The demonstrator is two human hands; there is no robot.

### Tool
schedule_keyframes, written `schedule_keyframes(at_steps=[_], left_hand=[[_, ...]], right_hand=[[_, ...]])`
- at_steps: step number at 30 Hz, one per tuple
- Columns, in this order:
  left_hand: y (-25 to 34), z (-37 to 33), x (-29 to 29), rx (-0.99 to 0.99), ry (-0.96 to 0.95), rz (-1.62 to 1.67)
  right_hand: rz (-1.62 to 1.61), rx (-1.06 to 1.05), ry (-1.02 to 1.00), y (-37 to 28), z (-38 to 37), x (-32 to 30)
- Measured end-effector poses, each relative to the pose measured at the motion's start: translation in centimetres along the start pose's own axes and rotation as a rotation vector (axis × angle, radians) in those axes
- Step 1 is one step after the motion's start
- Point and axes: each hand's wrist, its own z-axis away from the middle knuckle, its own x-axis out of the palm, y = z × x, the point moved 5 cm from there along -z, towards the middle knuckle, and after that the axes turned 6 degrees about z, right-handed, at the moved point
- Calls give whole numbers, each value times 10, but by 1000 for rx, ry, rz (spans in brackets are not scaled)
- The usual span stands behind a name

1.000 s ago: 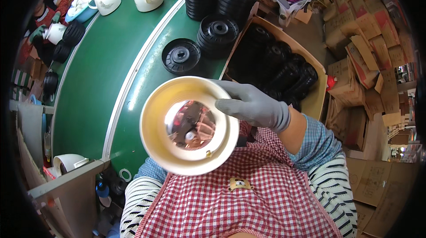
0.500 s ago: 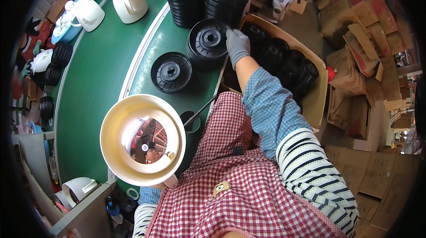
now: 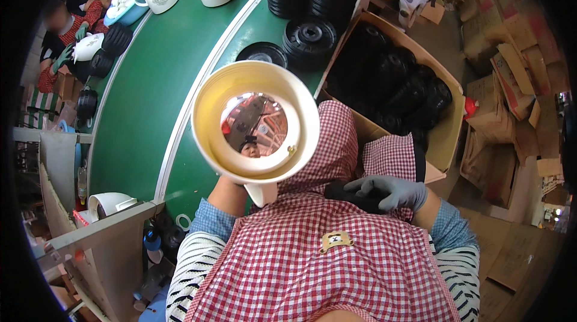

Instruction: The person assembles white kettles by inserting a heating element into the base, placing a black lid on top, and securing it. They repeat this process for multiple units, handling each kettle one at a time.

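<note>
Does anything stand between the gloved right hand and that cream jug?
A dark object, too unclear to name, lies by the right hand, on the side toward the cream jug. Beyond it, only the checked cloth shows between them; nothing else visible blocks the way.

the left forearm (image 3: 229, 194) shows bare above its sleeve cuff (image 3: 213, 221), slanting up and forward from the person's left side, while the left hand at its end is hidden from sight. the right arm is bent, its bare wrist (image 3: 429, 206) turned inward, and the grey-gloved right hand (image 3: 390, 192) sits low before the waist, fingers (image 3: 363, 184) pointing left and partly curled; whether they grip cannot be told.
</note>
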Motion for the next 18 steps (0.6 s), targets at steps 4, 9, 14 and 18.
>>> schedule_keyframes(at_steps=[4, 9, 14, 18], left_hand=[[-29, -5, 14, -107, -30, 44], [-56, -1, 23, -187, -41, 68], [-64, 10, 30, -224, -40, 56], [-63, 8, 36, -258, -61, 37]], right_hand=[[331, 214, 10, -13, 3, 25], [786, -60, 112, 18, 4, 28], [-221, 48, -16, 32, 9, 34], [-415, -469, 274, 53, 39, -7]])
